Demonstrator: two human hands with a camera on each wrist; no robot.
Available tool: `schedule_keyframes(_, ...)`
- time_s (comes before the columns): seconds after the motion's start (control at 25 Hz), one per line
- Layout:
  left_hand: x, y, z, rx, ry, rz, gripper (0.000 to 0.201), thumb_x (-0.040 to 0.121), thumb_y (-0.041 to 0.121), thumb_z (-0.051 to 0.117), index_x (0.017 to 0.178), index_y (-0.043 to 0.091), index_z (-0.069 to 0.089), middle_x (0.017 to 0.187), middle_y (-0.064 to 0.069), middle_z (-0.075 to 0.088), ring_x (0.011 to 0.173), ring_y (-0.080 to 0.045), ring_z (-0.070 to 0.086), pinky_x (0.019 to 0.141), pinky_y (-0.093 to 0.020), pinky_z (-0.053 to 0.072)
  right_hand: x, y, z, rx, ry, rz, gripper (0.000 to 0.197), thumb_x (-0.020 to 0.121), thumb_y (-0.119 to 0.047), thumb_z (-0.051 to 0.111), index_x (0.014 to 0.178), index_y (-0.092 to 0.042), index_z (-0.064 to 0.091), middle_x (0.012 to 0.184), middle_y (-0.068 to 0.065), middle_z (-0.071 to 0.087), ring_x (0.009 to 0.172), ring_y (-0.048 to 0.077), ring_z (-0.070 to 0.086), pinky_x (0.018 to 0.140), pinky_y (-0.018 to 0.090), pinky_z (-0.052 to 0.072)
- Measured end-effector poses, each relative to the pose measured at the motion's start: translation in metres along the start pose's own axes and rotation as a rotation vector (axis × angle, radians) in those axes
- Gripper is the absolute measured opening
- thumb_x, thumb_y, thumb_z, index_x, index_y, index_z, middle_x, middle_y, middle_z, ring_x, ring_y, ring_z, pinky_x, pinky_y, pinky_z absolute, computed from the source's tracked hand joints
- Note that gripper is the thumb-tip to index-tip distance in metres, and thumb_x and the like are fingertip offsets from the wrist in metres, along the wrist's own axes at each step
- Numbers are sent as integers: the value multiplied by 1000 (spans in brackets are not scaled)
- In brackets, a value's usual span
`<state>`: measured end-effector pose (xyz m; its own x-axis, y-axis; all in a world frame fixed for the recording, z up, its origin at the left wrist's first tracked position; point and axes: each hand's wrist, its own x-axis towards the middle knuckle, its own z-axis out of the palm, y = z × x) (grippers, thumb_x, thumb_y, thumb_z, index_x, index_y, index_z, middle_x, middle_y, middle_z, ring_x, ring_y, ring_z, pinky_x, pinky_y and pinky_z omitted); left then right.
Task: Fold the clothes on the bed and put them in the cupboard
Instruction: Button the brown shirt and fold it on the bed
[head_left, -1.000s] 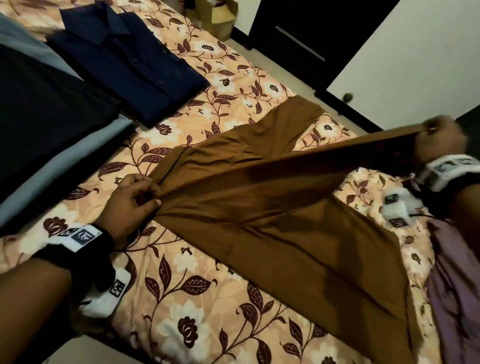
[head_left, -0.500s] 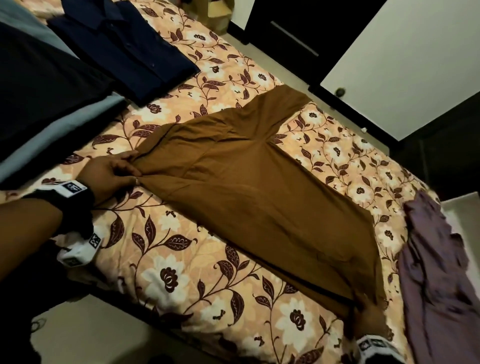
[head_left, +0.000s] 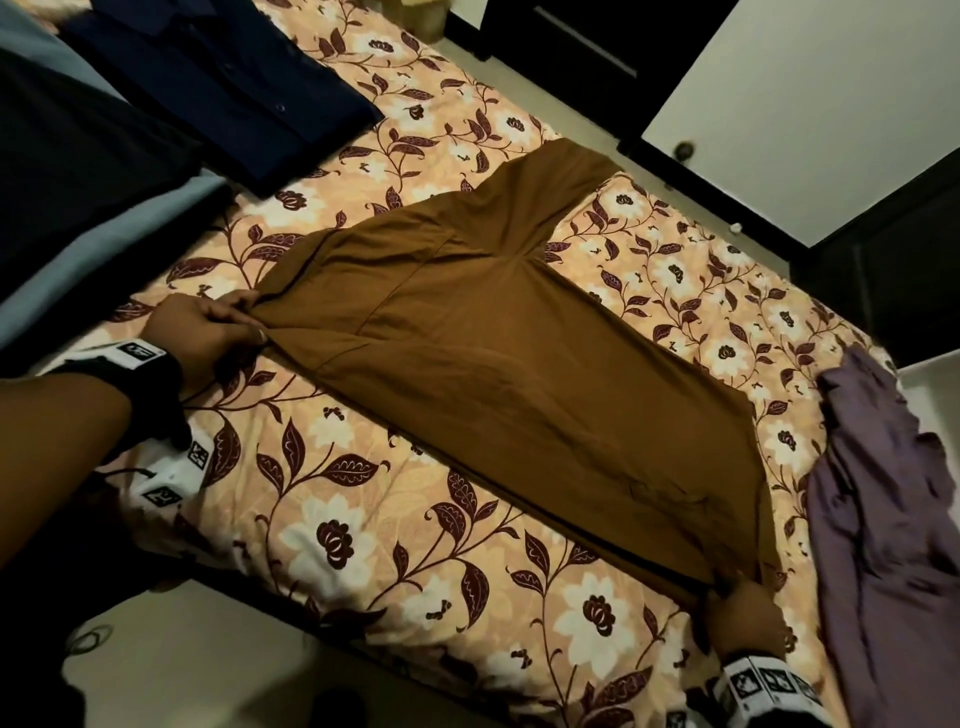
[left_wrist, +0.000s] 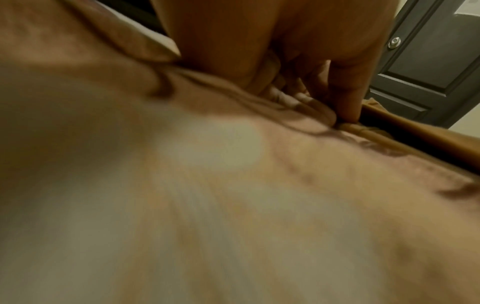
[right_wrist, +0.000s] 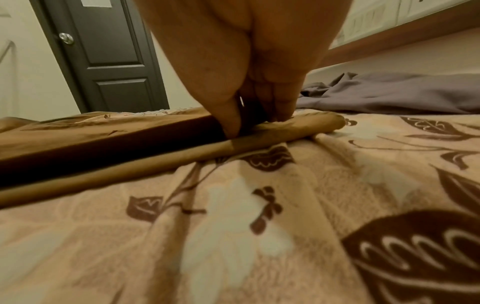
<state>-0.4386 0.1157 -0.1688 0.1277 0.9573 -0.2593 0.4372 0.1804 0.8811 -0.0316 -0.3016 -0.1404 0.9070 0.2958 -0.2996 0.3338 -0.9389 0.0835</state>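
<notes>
Far left, head view: stack of dark and grey-blue folded fabric (head_left: 78, 171), cut off by frame edge, kind of garment not readable. Beside it, folded navy button shirt (head_left: 228, 88), collar end cropped at top. Both on the floral bedspread (head_left: 332, 519), peach w/ maroon leaves & white blooms, soft and slightly rumpled.

Left hand (head_left: 208, 330) curled at near-left corner of the brown trousers (head_left: 498, 374), pinching the cloth; black strap & white marker tags at wrist. Left wrist view mostly blur: hand (left_wrist: 298, 51) w/ fingers bent down, bunched brown fabric (left_wrist: 285, 98) caught under fingertips; exact hold hard to read there.

Centre: trousers laid flat on bed, matte brown, smooth w/ few creases, seam lines visible, wide end by left hand, narrowing toward lower right; a second brown flap runs off toward the far bed edge.

Right hand (head_left: 743, 618) low in frame, partly cropped, gripping trouser end at near bed edge. Right wrist view clearer: thumb & fingers (right_wrist: 275, 102) pinched on doubled brown hem (right_wrist: 285, 127), dark gap between the layers.

Right: crumpled mauve-grey garment (head_left: 883, 519), limp, wrinkled, spilling out of frame; shape not identifiable. Beyond bed: pale door panel (head_left: 810, 104) w/ round knob (head_left: 684, 150), dark frame around it.
</notes>
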Motion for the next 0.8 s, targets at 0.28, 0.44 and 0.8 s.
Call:
schedule_keyframes(0.28, 2, 19, 6, -3, 114, -197, 17, 68, 7, 76, 83, -2, 73, 47, -8, 61, 29, -15, 50, 31, -17, 38, -1, 5, 8, -96, -112, -39, 34, 95, -32, 49, 117, -9, 58, 112, 17, 61, 100, 31, 59, 85, 33, 47)
schedule_keyframes(0.44, -10, 56, -1, 558, -20, -80, 42, 70, 29, 69, 107, 9, 68, 109, -21, 66, 89, -34, 63, 73, -36, 51, -14, -10, -27, -99, -289, -52, 28, 93, -38, 57, 89, -12, 67, 84, 7, 69, 82, 26, 63, 66, 27, 42)
schedule_keyframes(0.8, -110, 83, 217, 930, -629, 444, 49, 100, 50, 28, 149, 46, 21, 163, 15, 0, 150, -22, -9, 114, -63, -5, -52, -212, 26, 53, -202, -614, 96, 80, -67, 50, 151, -37, -7, 155, -24, -17, 144, 12, -19, 114, 52, -12)
